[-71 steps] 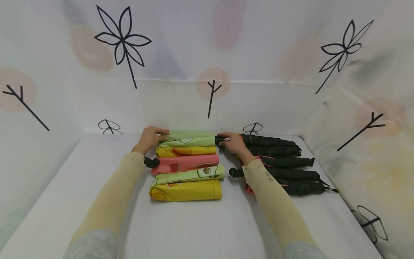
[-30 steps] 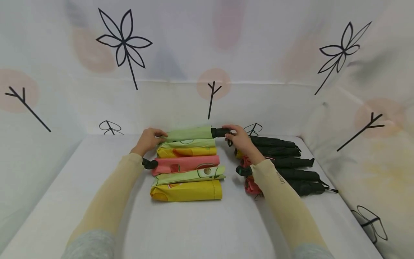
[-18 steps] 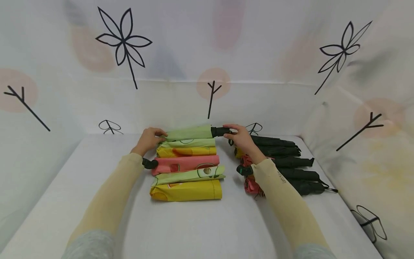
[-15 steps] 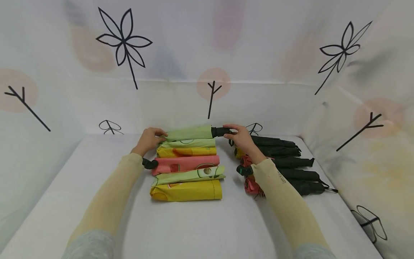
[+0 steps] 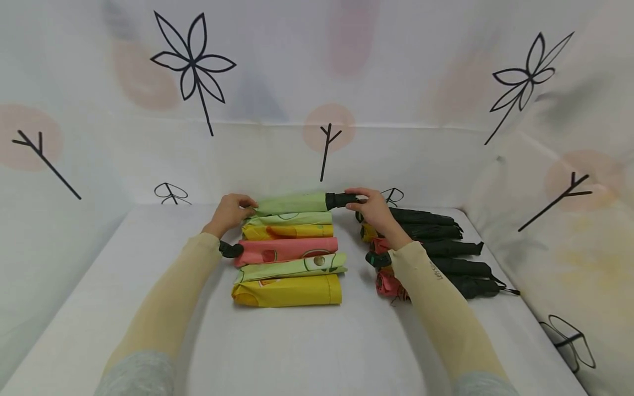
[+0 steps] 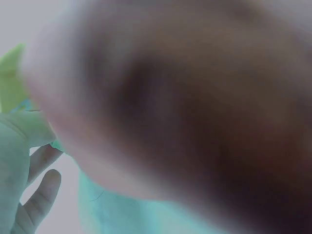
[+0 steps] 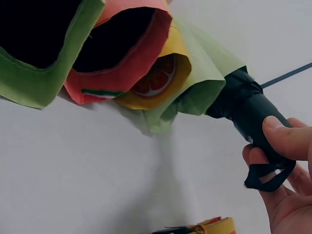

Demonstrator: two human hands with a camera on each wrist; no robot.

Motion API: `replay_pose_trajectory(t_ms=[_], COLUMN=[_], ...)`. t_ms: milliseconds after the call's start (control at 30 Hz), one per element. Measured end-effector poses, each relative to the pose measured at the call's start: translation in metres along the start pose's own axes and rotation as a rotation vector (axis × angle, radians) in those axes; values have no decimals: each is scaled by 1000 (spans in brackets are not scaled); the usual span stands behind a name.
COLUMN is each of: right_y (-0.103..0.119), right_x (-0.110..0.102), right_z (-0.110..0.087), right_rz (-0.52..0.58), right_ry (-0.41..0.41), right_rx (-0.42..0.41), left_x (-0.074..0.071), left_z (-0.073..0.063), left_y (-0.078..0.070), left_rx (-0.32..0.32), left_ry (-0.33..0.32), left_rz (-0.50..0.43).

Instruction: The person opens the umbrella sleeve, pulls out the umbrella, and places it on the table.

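A folded light-green umbrella [image 5: 292, 202] is held a little above the far end of a row of coloured folded umbrellas [image 5: 287, 250]. My left hand [image 5: 246, 207] grips its cloth tip end. My right hand [image 5: 354, 201] pinches its black handle [image 5: 340, 199]. The right wrist view shows that black handle [image 7: 246, 108] between my thumb and fingers [image 7: 287, 140], with a strap loop [image 7: 265, 178] hanging below and the green cover [image 7: 204, 80] beside it. The left wrist view is mostly a blur, showing only some fingers [image 6: 41, 187] and green cloth [image 6: 9, 78].
The row below holds green, yellow, pink, green and yellow umbrellas. Several black folded umbrellas [image 5: 446, 247] lie in a row to the right, partly under my right forearm. Everything sits on a white cloth surface [image 5: 307, 346] closed in by printed cloth walls [image 5: 327, 82].
The green umbrella lay at the far end of the row 2.4 s ago; both hands have since raised it slightly. Over the last second it has barely moved.
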State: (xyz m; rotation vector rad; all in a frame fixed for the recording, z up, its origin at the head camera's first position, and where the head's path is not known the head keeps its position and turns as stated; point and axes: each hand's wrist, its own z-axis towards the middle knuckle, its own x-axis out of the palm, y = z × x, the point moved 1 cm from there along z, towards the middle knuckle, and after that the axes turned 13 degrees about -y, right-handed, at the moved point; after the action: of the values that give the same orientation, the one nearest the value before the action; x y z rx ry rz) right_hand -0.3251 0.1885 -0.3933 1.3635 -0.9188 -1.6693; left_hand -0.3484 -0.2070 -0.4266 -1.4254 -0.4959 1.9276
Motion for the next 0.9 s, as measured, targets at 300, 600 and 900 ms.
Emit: replay_pose_trajectory(t_ms=[300, 600, 900], right_y=[-1, -6, -8], right_x=[-5, -17, -27], right_z=[0, -2, -1], right_rz=[-50, -88, 16], right_ry=[16, 27, 2], right_rx=[-56, -11, -20], left_x=[-1, -1, -2], left_z=[0, -1, 0], left_y=[-1, -1, 0], left_rx=[19, 20, 4], left_ry=[-6, -13, -10], left_rz=[13, 9, 1])
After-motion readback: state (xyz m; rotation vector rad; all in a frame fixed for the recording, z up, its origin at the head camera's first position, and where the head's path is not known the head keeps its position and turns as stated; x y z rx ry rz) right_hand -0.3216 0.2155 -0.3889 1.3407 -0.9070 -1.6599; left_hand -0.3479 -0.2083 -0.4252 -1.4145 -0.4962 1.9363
